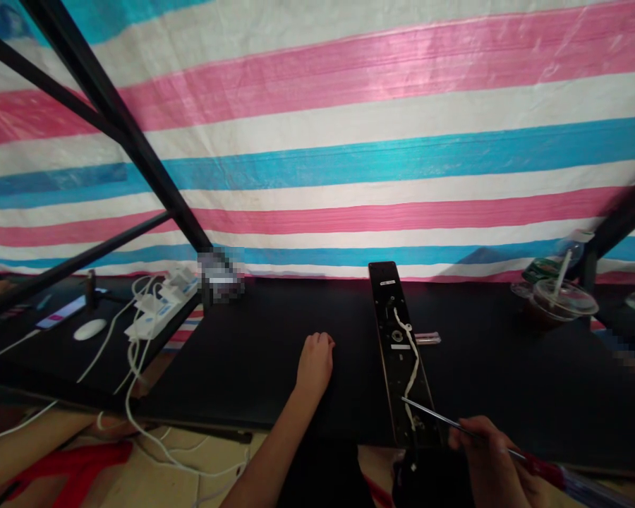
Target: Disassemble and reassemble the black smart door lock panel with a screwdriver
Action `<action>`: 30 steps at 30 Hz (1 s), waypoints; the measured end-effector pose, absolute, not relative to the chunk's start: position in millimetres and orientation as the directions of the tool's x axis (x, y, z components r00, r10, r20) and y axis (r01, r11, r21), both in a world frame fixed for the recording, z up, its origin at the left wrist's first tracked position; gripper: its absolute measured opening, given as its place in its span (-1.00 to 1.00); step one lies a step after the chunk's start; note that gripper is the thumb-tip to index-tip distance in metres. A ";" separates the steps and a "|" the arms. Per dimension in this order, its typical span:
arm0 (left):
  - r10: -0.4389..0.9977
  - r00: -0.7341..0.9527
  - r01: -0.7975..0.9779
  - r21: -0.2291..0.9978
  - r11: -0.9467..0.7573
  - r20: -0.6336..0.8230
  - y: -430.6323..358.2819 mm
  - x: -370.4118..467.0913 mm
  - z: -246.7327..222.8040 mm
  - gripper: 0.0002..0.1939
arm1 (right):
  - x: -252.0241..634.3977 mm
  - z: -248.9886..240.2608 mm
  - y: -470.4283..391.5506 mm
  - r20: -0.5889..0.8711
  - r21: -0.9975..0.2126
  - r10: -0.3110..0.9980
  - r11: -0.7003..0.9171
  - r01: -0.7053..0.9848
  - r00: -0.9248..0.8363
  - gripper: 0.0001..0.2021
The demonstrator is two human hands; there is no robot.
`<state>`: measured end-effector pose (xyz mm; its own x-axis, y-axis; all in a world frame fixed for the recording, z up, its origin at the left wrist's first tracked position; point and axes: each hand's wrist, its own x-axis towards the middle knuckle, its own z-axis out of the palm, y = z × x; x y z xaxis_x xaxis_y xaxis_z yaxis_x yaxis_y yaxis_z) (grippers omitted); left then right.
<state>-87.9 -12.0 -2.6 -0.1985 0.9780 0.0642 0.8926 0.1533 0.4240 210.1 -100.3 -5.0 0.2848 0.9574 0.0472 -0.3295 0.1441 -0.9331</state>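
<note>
A long, narrow black panel (386, 360) lies lengthwise on the black table, with small screws, pale labels and a white cord (415, 367) running along it. My right hand (487, 451) is closed round a screwdriver (434, 413) with a thin metal shaft and a reddish handle. The shaft points left across the panel's near end, and its tip is at or just over the panel beside the cord; contact cannot be made out. My left hand (316, 361) rests on the table left of the panel, fingers curled in, nothing visible in them.
Right of the panel lies a small clear-pink packet (427, 339). A lidded drink cup (558, 303) with a straw stands at the right. On the left are a white power strip (156, 317) with cables, a mouse (89, 329), a phone (62, 312) and another person's arm (42, 444).
</note>
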 end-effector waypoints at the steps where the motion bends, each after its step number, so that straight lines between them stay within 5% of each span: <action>1: 0.977 -0.202 0.889 0.432 0.152 0.072 -12.8 -87.8 -4.1 -0.81 | 213.4 -8.5 -98.8 0.033 -0.931 0.959 0.131 -0.340 0.280 -0.76; 6: 0.977 -0.208 0.842 0.517 0.156 0.045 -5.9 -103.9 -5.2 -0.85 | 230.7 -24.4 -87.6 -0.007 -0.928 0.998 0.018 -0.373 0.067 -0.62; 18: 0.985 -0.170 0.822 0.554 0.131 0.021 -0.2 -129.4 -1.0 -0.66 | 208.2 -23.8 -100.4 0.020 -0.932 0.975 0.099 -0.349 0.223 -0.71; 30: 0.990 -0.141 0.833 0.541 0.114 0.010 -5.4 -113.5 2.3 -0.87 | 200.7 -4.1 -111.7 0.014 -0.895 0.968 0.124 -0.428 0.250 -0.75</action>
<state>-113.5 -5.4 2.3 -0.1415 0.9899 0.0101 0.8333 0.1136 0.5411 200.7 -111.7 -4.1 0.2503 0.9681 0.0144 -0.4276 0.1239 -0.8954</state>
